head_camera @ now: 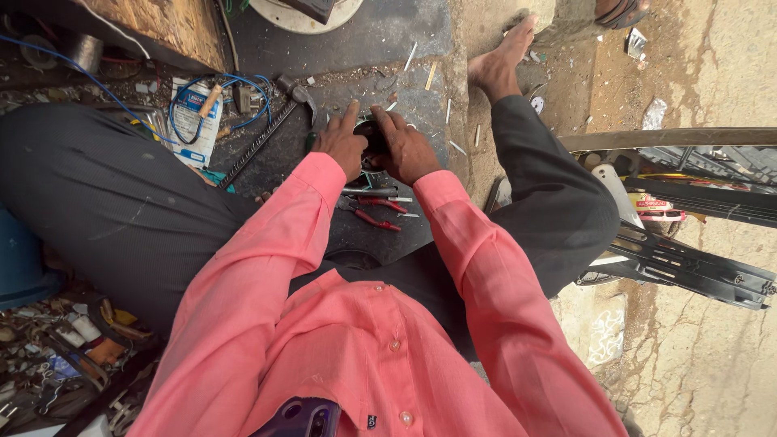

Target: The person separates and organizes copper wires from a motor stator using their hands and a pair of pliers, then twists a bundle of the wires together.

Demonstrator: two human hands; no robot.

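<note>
Both hands, left hand (341, 144) and right hand (405, 150), were clasped together around a small dark part (372, 136) at upper centre; firm two-sided support was judged advisable. Red-handled pliers (374, 212) lay just below.

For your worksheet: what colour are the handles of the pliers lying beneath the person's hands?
Red, seen in the head view: pliers.

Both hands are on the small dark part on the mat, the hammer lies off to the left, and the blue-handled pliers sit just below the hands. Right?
Not quite: the pliers have red handles, not blue, as the head view shows. The rest holds: the left hand and right hand are on the small dark part on the mat, with the hammer to the left.
</note>
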